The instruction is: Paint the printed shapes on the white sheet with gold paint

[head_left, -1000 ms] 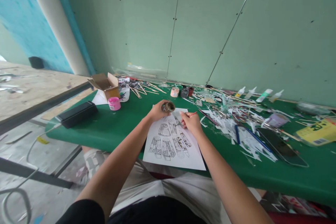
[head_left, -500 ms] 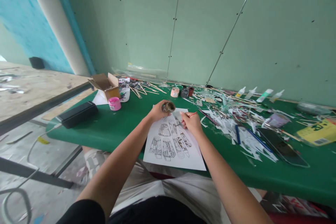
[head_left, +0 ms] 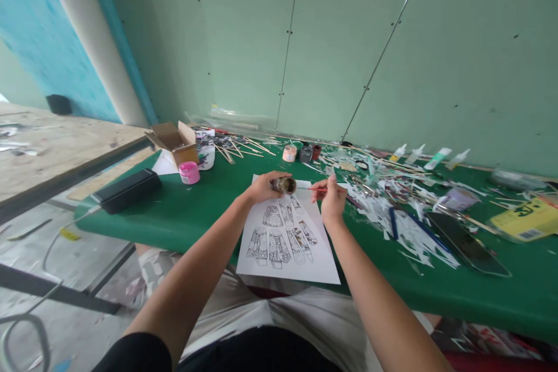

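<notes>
My left hand (head_left: 264, 187) is closed around a small paint jar (head_left: 288, 186), which tilts over the top of a sheet of paper (head_left: 257, 270). The jar's mouth faces right and its inside looks brownish gold. In my right hand (head_left: 332, 200) is a thin red-handled paintbrush (head_left: 320, 189), lying sideways with its tip close to the jar's mouth. Whether tip and jar touch, I cannot tell. Black line drawings of ornate shapes cover the sheet, and a few on the right carry brownish-gold paint.
Paper scraps (head_left: 405, 232), a phone (head_left: 468, 244) and a yellow packet (head_left: 525, 221) lie on the right. Several paint jars (head_left: 306, 154) stand at the back. Leftward are a pink jar (head_left: 189, 172), a cardboard box (head_left: 176, 145) and a black speaker-like box (head_left: 128, 189).
My right hand has lifted the paintbrush off the drawing and shifted right, its tip now near the jar. The left hand has tipped the jar further over and slightly lower.
</notes>
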### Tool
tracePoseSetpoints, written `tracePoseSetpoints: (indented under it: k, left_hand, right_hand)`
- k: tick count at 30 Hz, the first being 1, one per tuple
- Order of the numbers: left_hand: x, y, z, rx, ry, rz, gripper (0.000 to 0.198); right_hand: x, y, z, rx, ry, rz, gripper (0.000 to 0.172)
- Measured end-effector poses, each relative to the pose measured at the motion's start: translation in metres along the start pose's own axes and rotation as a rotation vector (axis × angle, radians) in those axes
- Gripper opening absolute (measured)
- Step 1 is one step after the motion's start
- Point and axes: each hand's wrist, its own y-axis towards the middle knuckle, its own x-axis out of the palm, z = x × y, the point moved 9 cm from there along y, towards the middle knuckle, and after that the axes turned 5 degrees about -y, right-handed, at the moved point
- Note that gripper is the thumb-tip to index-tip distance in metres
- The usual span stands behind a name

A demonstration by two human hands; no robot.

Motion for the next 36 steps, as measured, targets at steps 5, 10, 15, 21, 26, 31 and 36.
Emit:
tracePoseSetpoints:
  k: [5, 10, 15, 21, 26, 31, 36]
  left_hand:
    - [-0.001, 0.000, 0.003, 0.015, 0.040, 0.007, 0.063]
    - [0.000, -0.001, 0.005, 0.039, 0.033, 0.010, 0.062]
    - [0.002, -0.001, 0.009, 0.074, 0.037, -0.003, 0.059]
    - [0.002, -0.001, 0.012, 0.095, 0.068, -0.005, 0.059]
    - [0.000, -0.001, 0.012, 0.076, 0.120, 0.015, 0.060]
    - [-0.003, 0.000, 0.008, 0.024, 0.145, 0.040, 0.060]
    - [-0.003, 0.001, 0.005, -0.006, 0.122, 0.050, 0.060]
  right_hand:
    - [0.008, -0.004, -0.003, -0.033, -0.045, -0.066, 0.050]
    - [0.014, -0.007, -0.005, -0.082, -0.174, -0.125, 0.045]
    - [0.023, -0.009, 0.000, -0.072, -0.363, -0.209, 0.038]
    - [0.024, -0.008, 0.000, -0.126, -0.444, -0.226, 0.035]
    - [0.014, -0.002, 0.009, 0.021, -0.208, -0.124, 0.044]
    - [0.000, 0.003, 0.023, 0.213, 0.035, 0.012, 0.051]
    - [0.003, 0.003, 0.024, 0.220, 0.056, -0.010, 0.050]
